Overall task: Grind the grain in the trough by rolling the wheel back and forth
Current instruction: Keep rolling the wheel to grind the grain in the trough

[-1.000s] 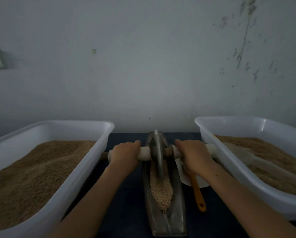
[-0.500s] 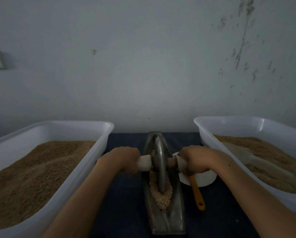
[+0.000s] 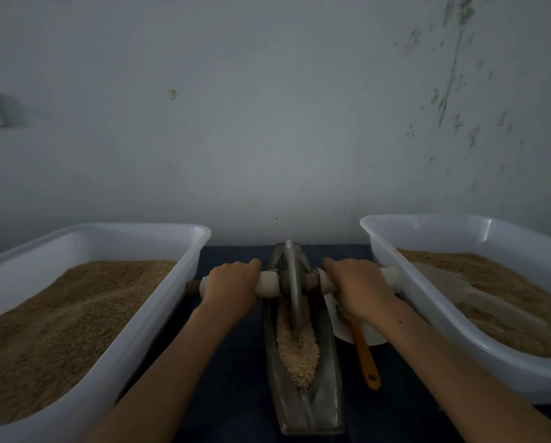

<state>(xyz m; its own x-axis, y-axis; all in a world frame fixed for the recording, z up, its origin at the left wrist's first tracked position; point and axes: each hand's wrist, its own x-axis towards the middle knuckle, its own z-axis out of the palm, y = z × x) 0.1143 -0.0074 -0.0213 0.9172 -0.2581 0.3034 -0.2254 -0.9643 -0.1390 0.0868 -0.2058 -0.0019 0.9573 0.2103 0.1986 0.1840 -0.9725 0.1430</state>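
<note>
Left hand (image 3: 232,282) and right hand (image 3: 357,284) grip the wheel (image 3: 291,292) axle, seemingly at the trough's (image 3: 325,394) far end.

Dim, bluish light flattens everything I see, with soft shadows. My wide lens bows the edges. Detail is grainy.

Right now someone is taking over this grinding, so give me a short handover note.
Left hand: grips the left white handle of the axle.
Right hand: grips the right handle.
Wheel: upright in the metal trough, near its far end.
Grain: piled in the trough's middle and near part, coarse.
Done: rolling under way.
Left: roll the wheel back toward you over the pile, and repeat.
</note>
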